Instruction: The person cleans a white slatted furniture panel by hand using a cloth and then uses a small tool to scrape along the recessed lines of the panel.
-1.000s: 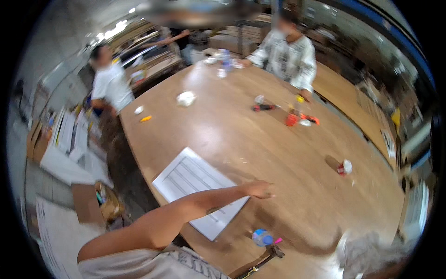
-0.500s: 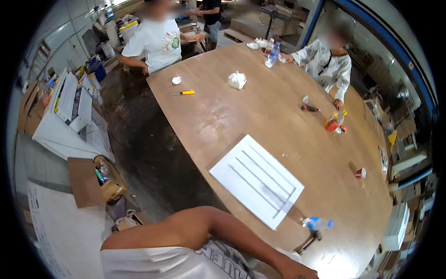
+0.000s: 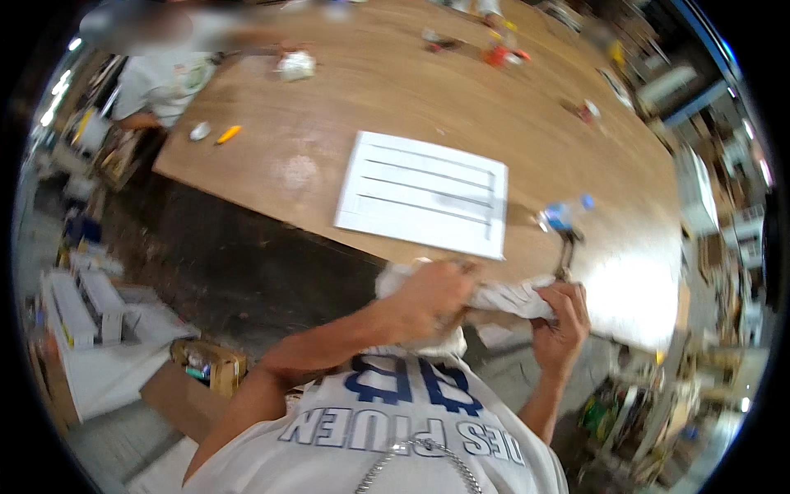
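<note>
My left hand [image 3: 428, 298] and my right hand [image 3: 561, 323] both grip a crumpled white cloth [image 3: 502, 296], stretched between them just below the near edge of a large wooden table [image 3: 411, 99]. A white slatted panel [image 3: 424, 192] lies flat on the table right above my hands. A small clear bottle with a blue cap [image 3: 564, 214] lies beside the panel, with a dark hammer-like tool [image 3: 566, 251] next to it at the table's edge.
A person in a white shirt [image 3: 164, 78] stands at the table's far left, near a yellow marker [image 3: 229, 133] and a crumpled white wad [image 3: 296, 64]. Red and orange small items [image 3: 498, 53] lie at the far side. Cardboard boxes [image 3: 206, 362] and white boards [image 3: 82, 305] sit on the floor at left.
The view has swung down toward my body. My left arm pulled back from over the table, and both hands now hold the white cloth at the table's edge.
</note>
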`<state>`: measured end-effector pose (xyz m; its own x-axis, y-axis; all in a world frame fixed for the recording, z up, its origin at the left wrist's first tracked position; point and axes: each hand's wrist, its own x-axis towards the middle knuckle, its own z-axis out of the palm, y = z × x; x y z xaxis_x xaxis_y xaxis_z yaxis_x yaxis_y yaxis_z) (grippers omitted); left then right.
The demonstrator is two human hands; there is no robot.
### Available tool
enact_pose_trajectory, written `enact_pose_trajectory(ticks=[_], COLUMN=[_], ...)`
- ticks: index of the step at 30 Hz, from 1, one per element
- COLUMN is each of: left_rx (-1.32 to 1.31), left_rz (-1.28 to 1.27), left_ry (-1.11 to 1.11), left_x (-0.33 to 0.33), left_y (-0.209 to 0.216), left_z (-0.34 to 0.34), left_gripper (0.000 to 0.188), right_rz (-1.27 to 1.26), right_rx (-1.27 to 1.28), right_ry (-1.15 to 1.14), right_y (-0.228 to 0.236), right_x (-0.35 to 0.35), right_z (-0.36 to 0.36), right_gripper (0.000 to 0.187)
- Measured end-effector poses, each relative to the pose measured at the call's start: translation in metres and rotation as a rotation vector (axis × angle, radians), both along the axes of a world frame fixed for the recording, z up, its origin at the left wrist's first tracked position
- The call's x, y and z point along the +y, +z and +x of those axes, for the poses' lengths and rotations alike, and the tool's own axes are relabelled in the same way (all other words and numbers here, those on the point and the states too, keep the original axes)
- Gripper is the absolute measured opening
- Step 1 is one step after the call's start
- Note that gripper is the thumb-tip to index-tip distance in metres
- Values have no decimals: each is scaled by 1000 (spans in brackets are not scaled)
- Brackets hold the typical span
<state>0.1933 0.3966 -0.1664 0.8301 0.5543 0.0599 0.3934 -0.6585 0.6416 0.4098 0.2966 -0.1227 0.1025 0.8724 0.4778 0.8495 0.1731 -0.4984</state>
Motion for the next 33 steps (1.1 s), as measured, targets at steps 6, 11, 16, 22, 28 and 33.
enact_pose_trajectory(ticks=[6,11,16,22,28,33], left_rx=[-474,-690,-739,-425,251,173], left_rz=[277,-21,-260,200,-111,-484], left_ry=[279,371,365,282,-174,-175], left_x=[-11,-17,-25,-8,58,79], left_y=[17,35,55,65,94,119], left_z=[-9,-21,-32,-47,-86,-99], left_gripper=[48,53,47,37,37,56], right_rz=[534,224,30,7,-505,-741], right_rx=[-155,-135,362,112,584,1093], right_ry=[-97,-109,119,92,402,627], right_y=[-32,-51,-36,-12,-2,-18], right_x=[-46,-58,-67,-20,16,40], right_z=[-15,-37,-31,-100,-25,-6], right_gripper=[39,44,68,68,26,26])
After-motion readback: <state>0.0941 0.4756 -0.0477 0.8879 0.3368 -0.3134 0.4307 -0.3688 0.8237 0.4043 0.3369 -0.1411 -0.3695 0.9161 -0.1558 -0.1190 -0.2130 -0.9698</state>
